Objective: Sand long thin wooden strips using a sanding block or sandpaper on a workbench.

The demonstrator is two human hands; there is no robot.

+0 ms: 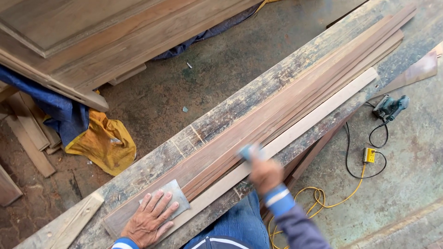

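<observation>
My left hand (pixel 148 218) lies flat, fingers spread, on a grey sheet of sandpaper (pixel 176 192) at the near end of a broad reddish board (pixel 258 121). My right hand (pixel 265 174), blurred by motion, grips a small light-blue block (pixel 247 151) pressed on a pale wood strip (pixel 304 123). Several thin brown strips (pixel 341 64) lie side by side between the broad board and the pale strip. All rest on a long worn workbench plank (pixel 240 102) running diagonally.
A panelled wooden door (pixel 92 37) lies at upper left over blue cloth (pixel 60 108) and a yellow cloth (pixel 102 145). A power tool (pixel 390 107) with black cord and a yellow extension cable (pixel 323 203) sit on the concrete at right. Wood offcuts (pixel 27 138) lie at left.
</observation>
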